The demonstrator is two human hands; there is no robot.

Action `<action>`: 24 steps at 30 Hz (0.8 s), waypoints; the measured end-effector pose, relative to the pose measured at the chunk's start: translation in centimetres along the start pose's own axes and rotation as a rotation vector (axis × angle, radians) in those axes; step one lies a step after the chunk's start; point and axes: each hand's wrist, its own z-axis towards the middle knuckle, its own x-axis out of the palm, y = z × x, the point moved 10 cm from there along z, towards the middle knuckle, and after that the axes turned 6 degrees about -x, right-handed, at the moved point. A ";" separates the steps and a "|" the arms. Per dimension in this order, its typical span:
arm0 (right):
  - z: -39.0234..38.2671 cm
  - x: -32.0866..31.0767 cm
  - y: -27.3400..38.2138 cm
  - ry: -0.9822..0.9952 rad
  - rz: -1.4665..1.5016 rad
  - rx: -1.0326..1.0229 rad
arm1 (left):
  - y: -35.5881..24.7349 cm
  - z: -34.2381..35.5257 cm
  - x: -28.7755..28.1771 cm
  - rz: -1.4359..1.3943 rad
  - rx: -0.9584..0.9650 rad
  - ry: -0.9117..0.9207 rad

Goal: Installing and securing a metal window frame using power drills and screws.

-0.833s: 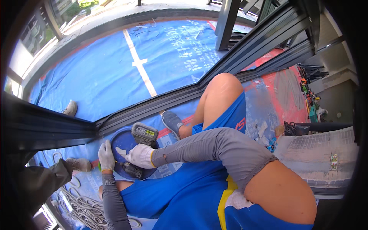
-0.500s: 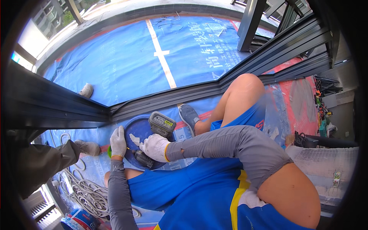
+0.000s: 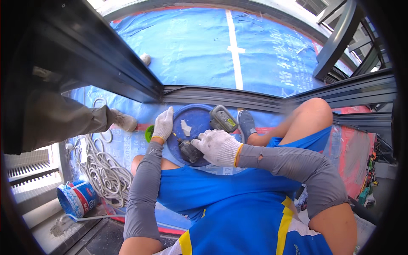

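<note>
A round blue plastic tub [image 3: 196, 111] lies between my bent legs, with a torn white scrap [image 3: 185, 127] on it. My right hand [image 3: 219, 146], in a white knit glove, is closed round the grip of a dark cordless drill [image 3: 190, 151]. The drill lies sideways over the tub, its battery foot past my fingers on the far right and its nose toward the left. My left hand [image 3: 163, 124], gloved too, rests at the tub's left rim with its fingers stretched out. A green ring-shaped thing [image 3: 149, 133] shows beside that wrist.
Blue printed sheeting [image 3: 187, 51] covers the floor. A dark metal door track [image 3: 212, 97] crosses ahead. At left are a person's trouser leg [image 3: 80, 119] and shoe [image 3: 125, 121], a coiled pale rope [image 3: 106, 174] and a blue bucket [image 3: 78, 197]. Tools [image 3: 369, 174] lie at far right.
The view has swung left, so things sit farther right in it, and the blue bucket shows more fully. My right hand still grips the drill; my left stays at the tub's rim.
</note>
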 end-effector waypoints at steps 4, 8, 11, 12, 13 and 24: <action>-2.9 -4.8 -3.4 -0.183 0.275 0.079 | -0.4 -1.3 0.9 0.266 0.427 -0.133; -6.4 -8.7 -8.6 -0.377 0.291 0.214 | 1.8 -1.0 1.0 -0.444 -0.156 0.151; -11.0 -13.4 -9.7 -0.583 0.338 0.317 | 6.0 0.1 0.0 -0.343 -0.101 0.067; -13.9 -13.8 -10.7 -0.598 0.312 0.370 | 1.7 -0.8 1.1 0.104 0.143 0.092; -16.8 -15.5 -11.4 -0.749 0.363 0.397 | 1.1 -0.7 1.2 0.118 0.184 0.088; -62.1 -18.1 -11.1 -2.363 0.361 0.558 | 5.0 1.0 2.0 0.007 0.179 0.079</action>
